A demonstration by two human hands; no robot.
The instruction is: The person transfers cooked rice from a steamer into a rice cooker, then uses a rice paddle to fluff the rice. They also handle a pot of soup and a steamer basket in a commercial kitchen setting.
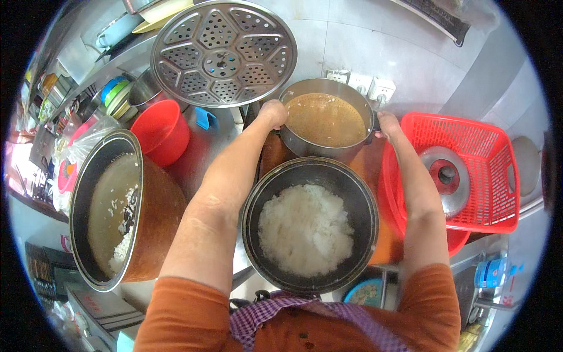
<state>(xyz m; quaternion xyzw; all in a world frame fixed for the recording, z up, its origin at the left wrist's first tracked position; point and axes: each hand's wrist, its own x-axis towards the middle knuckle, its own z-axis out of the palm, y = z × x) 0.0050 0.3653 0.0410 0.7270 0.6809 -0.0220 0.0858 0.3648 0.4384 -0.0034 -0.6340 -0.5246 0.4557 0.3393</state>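
Observation:
Both arms reach forward to a round metal pot by the wall. My left hand is closed at its left handle, and my right hand grips the right one. Inside, the pot looks brown and speckled; whether that is liquid or a stained bottom I cannot tell. Between my forearms, nearer to me, stands a dark pot with a mound of white rice in it. Left of my left forearm is a large brown-sided pot, with cloudy liquid and rice clinging to its inner wall.
A perforated steel steamer plate leans at the back left. Below it sits a red plastic basin. Close to my right forearm, a red basket holds a metal lid. Wall sockets with plugs are just behind the metal pot.

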